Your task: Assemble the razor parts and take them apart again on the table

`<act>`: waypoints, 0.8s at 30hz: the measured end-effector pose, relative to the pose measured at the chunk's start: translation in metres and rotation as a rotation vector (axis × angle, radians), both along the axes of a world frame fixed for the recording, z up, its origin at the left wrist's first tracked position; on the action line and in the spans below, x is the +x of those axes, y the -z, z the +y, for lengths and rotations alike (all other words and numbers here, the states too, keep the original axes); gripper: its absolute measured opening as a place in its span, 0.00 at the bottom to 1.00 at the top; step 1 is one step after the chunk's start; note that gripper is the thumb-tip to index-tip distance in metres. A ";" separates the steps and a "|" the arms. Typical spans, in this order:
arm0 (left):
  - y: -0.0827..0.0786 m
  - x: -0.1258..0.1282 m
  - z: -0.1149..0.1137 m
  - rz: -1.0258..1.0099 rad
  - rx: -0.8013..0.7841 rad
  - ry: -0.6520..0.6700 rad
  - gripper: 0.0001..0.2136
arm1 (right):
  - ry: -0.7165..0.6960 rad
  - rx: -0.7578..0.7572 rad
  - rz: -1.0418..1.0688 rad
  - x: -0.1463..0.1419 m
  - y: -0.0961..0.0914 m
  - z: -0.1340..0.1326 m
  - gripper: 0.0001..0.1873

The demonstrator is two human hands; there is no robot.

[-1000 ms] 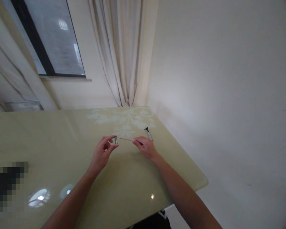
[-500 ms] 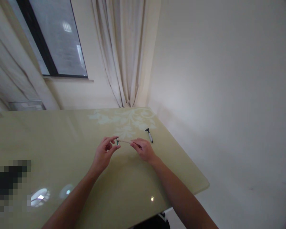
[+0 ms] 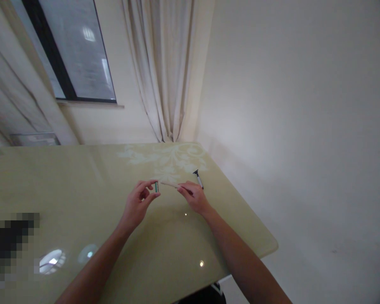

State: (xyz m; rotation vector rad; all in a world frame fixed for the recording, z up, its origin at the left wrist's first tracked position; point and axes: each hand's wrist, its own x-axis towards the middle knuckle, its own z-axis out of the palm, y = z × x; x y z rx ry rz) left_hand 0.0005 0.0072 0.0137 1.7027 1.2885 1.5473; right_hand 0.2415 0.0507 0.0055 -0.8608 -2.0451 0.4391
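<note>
My left hand [image 3: 140, 204] is closed in a pinch, holding a small narrow green-and-dark piece [image 3: 156, 186] upright between thumb and fingertips. The piece is about as long as a razor head, too small to name surely. In my right hand [image 3: 194, 197], closed as well, is a thin pale stick [image 3: 169, 184] that points left. A small gap shows between the stick's tip and the green piece. Just beyond my right hand a razor [image 3: 199, 179] with a black head and a grey handle lies on the table, its lower end close to my fingers.
The glossy pale-green table [image 3: 82, 190] has a white floral pattern at its far edge and reflects lamps. A wall [image 3: 288, 126] borders its right side. Curtains [image 3: 164, 76] and a window [image 3: 79, 46] are behind it. A pixelated dark patch [image 3: 11, 240] covers the left.
My right hand has drawn slightly to the right with the stick, whose tip has come away from the green piece. My left hand is nearly still.
</note>
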 end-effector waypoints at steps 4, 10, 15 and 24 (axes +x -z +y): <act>0.001 0.000 -0.001 -0.006 0.003 0.003 0.15 | -0.046 -0.018 -0.031 -0.001 0.001 0.000 0.25; 0.002 0.001 -0.001 0.004 0.007 0.021 0.15 | -0.035 -0.026 -0.023 0.002 0.000 0.001 0.25; -0.001 0.001 -0.002 -0.011 0.007 0.016 0.16 | -0.085 -0.050 -0.034 0.000 -0.001 0.001 0.25; 0.001 0.001 -0.002 -0.012 -0.005 0.025 0.16 | -0.125 -0.065 -0.053 0.001 -0.006 -0.001 0.25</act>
